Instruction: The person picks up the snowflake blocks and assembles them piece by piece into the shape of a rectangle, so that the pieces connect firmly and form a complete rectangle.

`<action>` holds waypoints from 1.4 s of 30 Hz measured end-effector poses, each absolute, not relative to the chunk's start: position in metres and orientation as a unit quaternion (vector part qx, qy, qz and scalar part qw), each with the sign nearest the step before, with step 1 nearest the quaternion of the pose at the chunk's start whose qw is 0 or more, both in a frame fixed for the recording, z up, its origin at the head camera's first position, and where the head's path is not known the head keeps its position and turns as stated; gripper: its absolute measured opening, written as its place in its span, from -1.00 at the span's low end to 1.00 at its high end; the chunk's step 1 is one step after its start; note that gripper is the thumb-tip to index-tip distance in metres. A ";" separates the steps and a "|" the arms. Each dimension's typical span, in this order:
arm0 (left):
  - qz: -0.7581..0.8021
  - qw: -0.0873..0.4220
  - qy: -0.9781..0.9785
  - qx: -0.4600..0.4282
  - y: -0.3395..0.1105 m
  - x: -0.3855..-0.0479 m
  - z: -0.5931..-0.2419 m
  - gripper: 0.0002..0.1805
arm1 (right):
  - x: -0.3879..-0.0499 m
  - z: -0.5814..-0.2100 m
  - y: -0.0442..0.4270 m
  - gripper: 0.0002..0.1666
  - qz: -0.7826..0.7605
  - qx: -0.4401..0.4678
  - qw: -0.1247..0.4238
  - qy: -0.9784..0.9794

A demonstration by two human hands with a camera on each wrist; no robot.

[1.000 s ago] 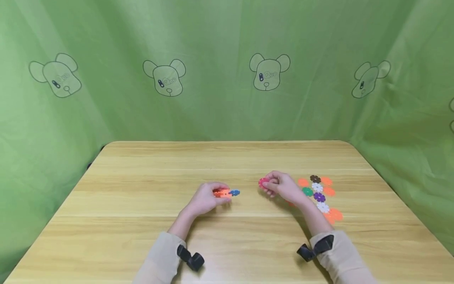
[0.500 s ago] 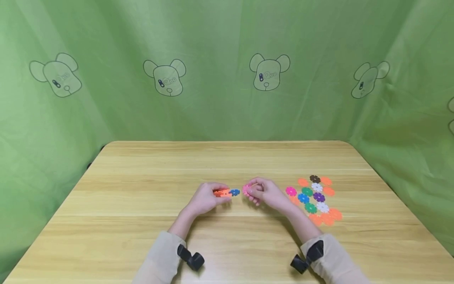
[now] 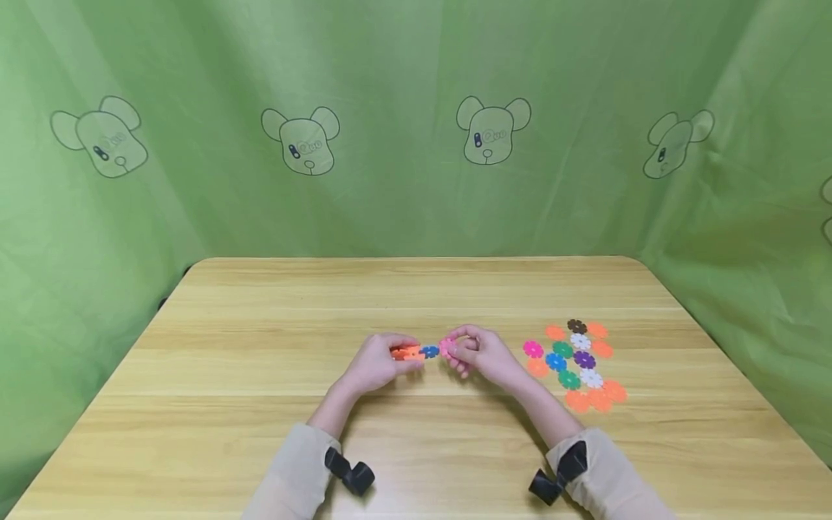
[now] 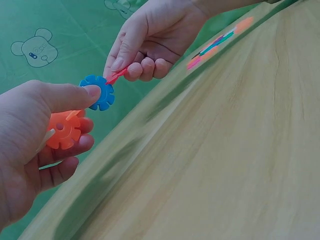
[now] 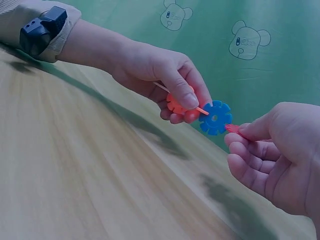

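Note:
My left hand point(image 3: 377, 365) grips a small joined chain of flower-shaped discs: orange pieces point(image 4: 65, 131) between the fingers and a blue disc point(image 5: 216, 118) at the right end. In the left wrist view a pale piece also shows by the orange one. My right hand point(image 3: 487, 355) pinches a pink disc point(image 3: 447, 347) between thumb and forefinger. Its edge meets the blue disc's rim point(image 4: 102, 95); how deeply the two fit together I cannot tell. Both hands are above the table.
Loose discs lie flat on the right of the table point(image 3: 260, 433): several orange ones point(image 3: 599, 400), a pink point(image 3: 533, 349), a blue point(image 3: 555, 362), a purple point(image 3: 584, 360), a brown point(image 3: 576, 327), two green and two white. A green curtain point(image 3: 390, 209) hangs behind.
My right hand has moved left from beside the loose discs, bringing the pink disc up against the blue one. My left hand has stayed nearly still. More loose discs are uncovered.

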State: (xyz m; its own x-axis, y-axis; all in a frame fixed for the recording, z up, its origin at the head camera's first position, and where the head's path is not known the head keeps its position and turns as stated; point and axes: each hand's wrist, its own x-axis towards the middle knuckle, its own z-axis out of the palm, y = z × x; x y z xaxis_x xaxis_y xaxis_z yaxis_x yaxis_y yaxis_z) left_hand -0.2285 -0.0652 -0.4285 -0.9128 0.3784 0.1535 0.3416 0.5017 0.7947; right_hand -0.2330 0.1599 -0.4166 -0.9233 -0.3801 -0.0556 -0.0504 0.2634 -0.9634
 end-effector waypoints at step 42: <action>0.454 0.042 0.863 0.219 -0.064 -0.229 -0.430 -0.53 | -0.227 -0.425 0.148 -0.69 -0.665 -0.112 0.155 0.722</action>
